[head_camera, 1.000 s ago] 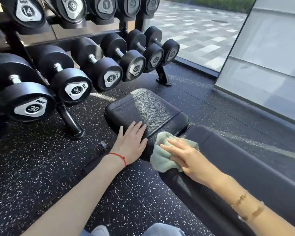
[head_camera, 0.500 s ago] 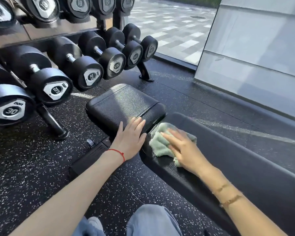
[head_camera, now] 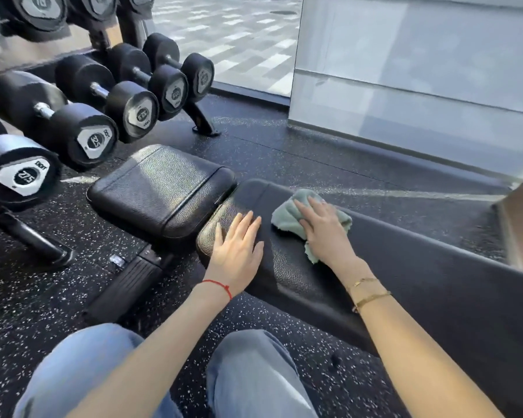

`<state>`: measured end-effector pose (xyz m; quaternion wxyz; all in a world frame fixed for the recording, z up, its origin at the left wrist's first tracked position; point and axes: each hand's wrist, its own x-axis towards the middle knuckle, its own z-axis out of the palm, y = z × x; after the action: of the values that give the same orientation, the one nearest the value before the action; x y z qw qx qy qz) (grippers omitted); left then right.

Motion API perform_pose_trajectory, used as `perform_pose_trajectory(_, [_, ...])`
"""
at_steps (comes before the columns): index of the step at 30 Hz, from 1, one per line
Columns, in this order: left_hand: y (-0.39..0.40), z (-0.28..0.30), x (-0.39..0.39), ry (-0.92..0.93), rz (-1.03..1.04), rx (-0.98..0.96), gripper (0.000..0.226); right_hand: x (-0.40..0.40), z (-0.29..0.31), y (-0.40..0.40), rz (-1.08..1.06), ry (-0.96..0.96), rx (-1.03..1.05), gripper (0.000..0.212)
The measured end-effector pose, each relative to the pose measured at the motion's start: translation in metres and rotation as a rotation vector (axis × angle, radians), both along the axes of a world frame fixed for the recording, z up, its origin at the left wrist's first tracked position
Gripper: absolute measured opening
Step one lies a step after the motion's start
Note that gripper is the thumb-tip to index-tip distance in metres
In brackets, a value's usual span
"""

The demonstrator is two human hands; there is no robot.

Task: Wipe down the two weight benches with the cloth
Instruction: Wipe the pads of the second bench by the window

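While the person knelt on the speckled rubber floor (head_camera: 58, 297), a long black weight bench (head_camera: 435, 297) stretched from the middle of the room away to their right. It had two pads: a long back pad running off to the right, and a shorter seat pad (head_camera: 160, 191) at its left end, with a narrow gap between them. Only this one bench could be seen; the second was out of sight. Behind the seat pad stood a dumbbell rack (head_camera: 203, 119) holding rows of black dumbbells (head_camera: 82, 128), and beyond it a window looked out on grey paving.

A green cloth (head_camera: 287, 215) lay bunched on the back pad near its left end, just beside the gap. The person's right hand (head_camera: 323, 233) lay flat on top of it, fingers straight and spread, pressing the cloth down onto the leather, probably so that the whole palm could drive the wipe. The left hand (head_camera: 239, 251) rested flat and empty on the near left corner of the same pad, fingers straight and together, apparently to brace the body while leaning over.

Blue jeans (head_camera: 254, 372) covered the knees at the bottom of the view. A thin red cord circled the left wrist, and gold bracelets the right.

Most of the long pad probably awaited wiping.
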<state>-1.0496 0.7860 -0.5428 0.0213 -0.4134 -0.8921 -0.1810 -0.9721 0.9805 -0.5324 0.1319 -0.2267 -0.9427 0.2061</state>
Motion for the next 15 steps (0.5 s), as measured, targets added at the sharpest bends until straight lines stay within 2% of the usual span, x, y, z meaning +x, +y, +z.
perform_pose_trajectory(4, [0.016,0.001,0.015,-0.014,-0.034,-0.039,0.054,0.052,0.001,-0.033,0.153,0.005,-0.033,0.043])
perform_pose_trajectory(6, [0.022,-0.002,0.025,0.013,-0.065,-0.054,0.054,0.094,0.002,-0.043,0.152,0.002,-0.030,0.044])
perform_pose_trajectory(11, [0.030,-0.007,0.034,0.009,-0.040,-0.026,0.055,0.172,0.002,-0.010,-0.115,0.083,-0.030,0.047])
perform_pose_trajectory(15, [0.031,-0.008,0.036,0.025,-0.033,-0.029,0.062,0.145,0.000,0.050,-0.312,0.049,0.010,0.044])
